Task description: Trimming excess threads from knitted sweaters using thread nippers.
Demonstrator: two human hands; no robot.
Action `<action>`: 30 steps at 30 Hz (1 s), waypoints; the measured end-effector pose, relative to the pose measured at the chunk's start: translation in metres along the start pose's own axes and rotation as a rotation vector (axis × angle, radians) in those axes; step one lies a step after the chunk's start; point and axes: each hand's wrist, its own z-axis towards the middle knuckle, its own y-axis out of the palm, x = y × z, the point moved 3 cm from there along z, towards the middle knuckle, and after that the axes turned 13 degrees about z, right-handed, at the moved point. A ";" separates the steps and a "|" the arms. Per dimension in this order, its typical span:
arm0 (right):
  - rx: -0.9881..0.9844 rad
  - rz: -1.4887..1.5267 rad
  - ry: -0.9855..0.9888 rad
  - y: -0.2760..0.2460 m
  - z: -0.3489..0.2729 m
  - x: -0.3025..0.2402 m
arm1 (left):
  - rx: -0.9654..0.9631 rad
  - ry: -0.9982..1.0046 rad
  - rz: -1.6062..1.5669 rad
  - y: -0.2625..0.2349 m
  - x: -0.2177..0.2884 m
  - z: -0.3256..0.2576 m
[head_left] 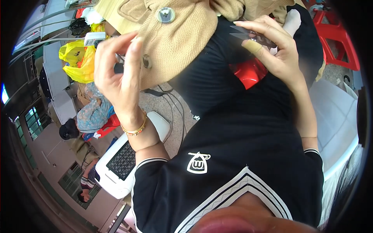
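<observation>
A tan knit garment (176, 46) with large buttons lies across my lap and the wooden table edge. My left hand (114, 77) is raised at its left side, thumb and forefinger closed together; whatever they pinch is too small to make out. A dark button (147, 61) sits on the cloth just beside that thumb, and a paler round button (166, 15) is farther up. In my right hand (278, 48) is a pair of thread snips (240, 35), its two pointed blades apart and aimed left, over the dark clothing on my lap. A yellowish wrap covers the right thumb tip.
Yellow plastic bags (75, 58) hang at the left. Below them are a white machine (134, 155) and black cables (176, 105). Another person (93, 112) in patterned clothing sits at the left. At right stand a red stool (336, 42) and a white chair (334, 116).
</observation>
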 end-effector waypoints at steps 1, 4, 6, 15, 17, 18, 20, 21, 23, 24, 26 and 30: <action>0.033 -0.004 -0.035 0.001 0.001 0.000 | -0.026 0.040 -0.007 0.004 0.006 0.006; 0.063 -0.009 -0.064 0.002 -0.001 0.000 | -0.146 0.129 0.151 0.022 0.006 0.016; 0.061 -0.013 -0.054 0.002 -0.001 0.001 | -0.206 0.064 0.073 0.023 0.002 0.020; -0.013 0.010 -0.042 0.007 0.023 -0.014 | -0.184 0.034 -0.119 0.032 -0.002 0.031; -0.030 0.032 -0.020 0.009 0.027 -0.016 | -0.172 0.017 -0.144 0.034 -0.005 0.030; -0.031 0.030 -0.020 0.010 0.029 -0.017 | -0.164 -0.006 -0.162 0.034 -0.007 0.028; -0.060 -0.008 -0.007 0.012 0.032 -0.018 | -0.158 -0.017 -0.226 0.038 -0.011 0.025; -0.060 -0.012 -0.006 0.015 0.034 -0.016 | -0.153 -0.025 -0.291 0.040 -0.012 0.024; -0.064 0.018 -0.157 0.020 0.038 -0.015 | -0.175 -0.024 -0.304 0.042 -0.014 0.024; -0.065 0.016 -0.157 0.021 0.039 -0.016 | -0.197 -0.024 -0.314 0.043 -0.015 0.024; -0.076 0.032 -0.147 0.024 0.041 -0.016 | -0.219 -0.103 -0.395 0.043 -0.017 0.023; -0.066 0.066 -0.128 0.029 0.042 -0.012 | -0.263 -0.234 -0.480 0.046 -0.022 0.020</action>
